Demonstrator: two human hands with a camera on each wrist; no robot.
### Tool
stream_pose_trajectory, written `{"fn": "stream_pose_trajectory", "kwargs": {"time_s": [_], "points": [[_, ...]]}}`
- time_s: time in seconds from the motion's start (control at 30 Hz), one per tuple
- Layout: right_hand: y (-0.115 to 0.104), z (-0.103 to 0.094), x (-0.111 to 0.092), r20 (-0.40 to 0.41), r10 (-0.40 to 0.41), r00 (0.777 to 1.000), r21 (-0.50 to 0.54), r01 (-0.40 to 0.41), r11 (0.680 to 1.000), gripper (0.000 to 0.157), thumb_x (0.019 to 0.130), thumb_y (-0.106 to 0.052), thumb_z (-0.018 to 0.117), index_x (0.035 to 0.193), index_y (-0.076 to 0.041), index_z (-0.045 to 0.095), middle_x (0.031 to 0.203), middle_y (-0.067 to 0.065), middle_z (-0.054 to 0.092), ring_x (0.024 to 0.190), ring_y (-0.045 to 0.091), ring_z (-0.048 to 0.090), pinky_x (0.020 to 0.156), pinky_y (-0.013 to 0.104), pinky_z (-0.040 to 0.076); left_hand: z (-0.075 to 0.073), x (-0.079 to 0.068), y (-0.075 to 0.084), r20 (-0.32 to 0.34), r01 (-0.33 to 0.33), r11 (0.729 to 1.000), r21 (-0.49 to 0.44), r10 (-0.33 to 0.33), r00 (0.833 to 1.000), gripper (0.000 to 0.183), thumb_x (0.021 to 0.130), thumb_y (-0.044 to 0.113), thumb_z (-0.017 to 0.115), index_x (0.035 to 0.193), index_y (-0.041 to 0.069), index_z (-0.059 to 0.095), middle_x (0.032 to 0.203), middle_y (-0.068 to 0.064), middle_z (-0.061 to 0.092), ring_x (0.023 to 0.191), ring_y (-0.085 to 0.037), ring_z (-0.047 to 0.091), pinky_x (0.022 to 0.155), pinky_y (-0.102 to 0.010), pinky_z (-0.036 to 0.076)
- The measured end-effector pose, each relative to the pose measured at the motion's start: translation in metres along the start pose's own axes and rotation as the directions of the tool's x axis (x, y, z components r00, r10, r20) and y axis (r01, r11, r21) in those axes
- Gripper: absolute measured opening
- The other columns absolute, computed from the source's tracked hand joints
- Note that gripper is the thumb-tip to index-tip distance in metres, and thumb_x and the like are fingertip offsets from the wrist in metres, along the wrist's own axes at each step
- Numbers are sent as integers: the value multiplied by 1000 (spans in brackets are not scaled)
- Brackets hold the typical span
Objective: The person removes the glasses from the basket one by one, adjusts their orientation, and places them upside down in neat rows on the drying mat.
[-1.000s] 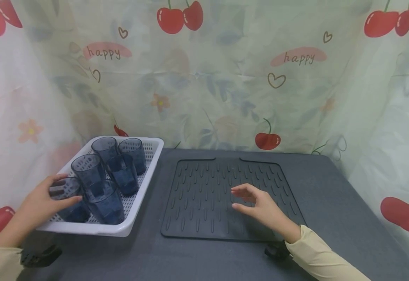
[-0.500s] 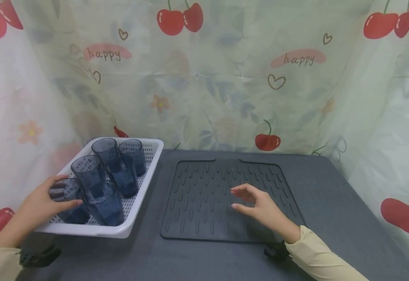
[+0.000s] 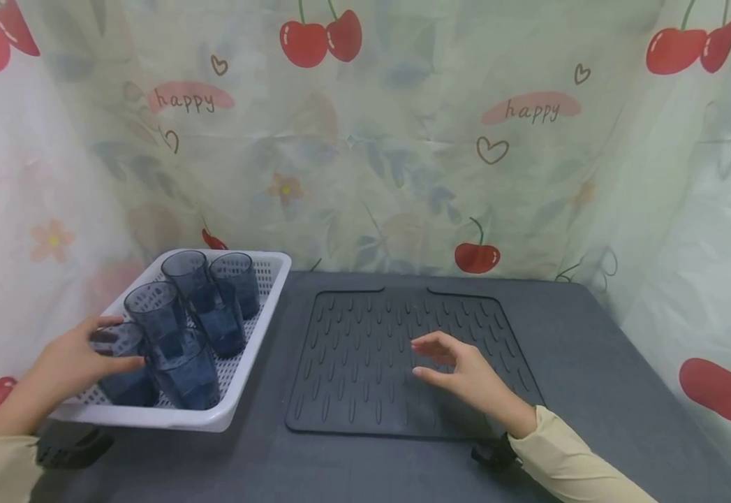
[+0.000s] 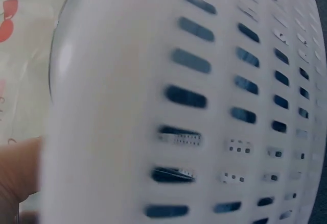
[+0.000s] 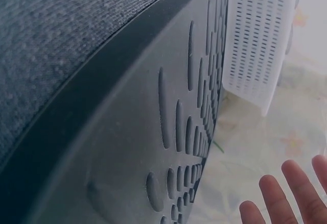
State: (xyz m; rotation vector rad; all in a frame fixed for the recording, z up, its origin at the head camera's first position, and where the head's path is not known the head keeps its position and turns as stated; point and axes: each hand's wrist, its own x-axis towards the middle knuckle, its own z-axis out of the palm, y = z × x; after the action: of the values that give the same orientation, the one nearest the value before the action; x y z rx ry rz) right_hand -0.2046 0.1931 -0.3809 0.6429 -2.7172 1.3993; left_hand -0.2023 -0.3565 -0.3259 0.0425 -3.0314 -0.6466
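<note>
My left hand (image 3: 66,367) reaches over the near left corner of a white plastic basket (image 3: 145,418). Its thumb and fingers curl round the upper part of a blue drinking glass (image 3: 128,384). Several similar glasses, such as the one at the near right (image 3: 189,377), stand close together behind and beside it. The basket's slotted wall (image 4: 107,106) fills most of the left wrist view and hides the grip. Over a dark ridged mat (image 3: 352,363), my right hand (image 3: 468,374) hovers with loosely bent fingers and holds nothing. Its fingertips (image 5: 288,188) show at the lower right in the right wrist view.
A dark grey cloth covers the table (image 3: 365,468). Past its back edge hangs a cherry-print curtain (image 3: 352,175), which also closes in both sides. The basket stands left of the mat, with a strip of cloth between them.
The head view has shifted slightly, so the scene sits a little lower. Both hands keep nearly the same pose, the left still at the same glass.
</note>
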Motion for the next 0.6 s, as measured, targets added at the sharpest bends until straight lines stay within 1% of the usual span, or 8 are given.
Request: {"fn": "stream_pose_trajectory", "kwargs": {"time_s": [0.1, 0.2, 0.3, 0.4, 0.47, 0.6], "points": [[-1, 0, 0, 5, 1, 1000, 6, -1, 1000, 41, 87, -38, 71, 123, -22, 59, 127, 2, 62, 118, 27, 59, 99, 47, 48, -3, 1, 3, 15, 24, 999, 26, -24, 1000, 94, 77, 50, 75, 137, -11, 35, 124, -43, 48, 104, -59, 48, 79, -65, 46], [-1, 0, -1, 2, 9, 1000, 10, -9, 1000, 41, 86, -39, 72, 122, -24, 59, 127, 0, 62, 118, 23, 60, 99, 45, 49, -6, 0, 6, 19, 28, 999, 35, -28, 999, 93, 78, 51, 74, 136, -11, 37, 123, -42, 49, 104, -58, 49, 78, -64, 47], [-2, -1, -1, 1, 17, 1000, 13, -17, 1000, 39, 86, -37, 72, 121, -26, 59, 127, 0, 63, 118, 20, 60, 99, 43, 49, -11, -2, 7, 2, 25, 999, 47, -25, 1000, 95, 77, 54, 74, 135, -11, 38, 124, -44, 48, 105, -60, 48, 78, -65, 47], [-2, -1, 0, 5, 22, 1000, 25, -22, 999, 38, 86, -34, 73, 121, -27, 59, 128, 1, 63, 119, 19, 60, 99, 45, 48, -17, -4, 9, -15, 18, 998, 53, -17, 1000, 96, 77, 56, 73, 136, -11, 38, 125, -45, 46, 105, -62, 47, 76, -63, 47], [-1, -2, 0, 7, 18, 1000, 24, -18, 1000, 38, 86, -34, 72, 121, -26, 60, 128, 3, 63, 119, 20, 60, 99, 46, 48, -22, -5, 11, -30, 19, 999, 48, -17, 999, 96, 77, 56, 73, 135, -11, 38, 125, -45, 46, 105, -62, 47, 76, -62, 47], [0, -3, 1, 11, 7, 1000, 25, -7, 1000, 39, 86, -36, 72, 121, -24, 60, 125, 3, 64, 117, 22, 61, 98, 50, 48, -33, -7, 18, -36, 24, 999, 43, -23, 999, 97, 77, 57, 72, 136, -12, 37, 126, -44, 46, 105, -61, 46, 74, -61, 47]]}}
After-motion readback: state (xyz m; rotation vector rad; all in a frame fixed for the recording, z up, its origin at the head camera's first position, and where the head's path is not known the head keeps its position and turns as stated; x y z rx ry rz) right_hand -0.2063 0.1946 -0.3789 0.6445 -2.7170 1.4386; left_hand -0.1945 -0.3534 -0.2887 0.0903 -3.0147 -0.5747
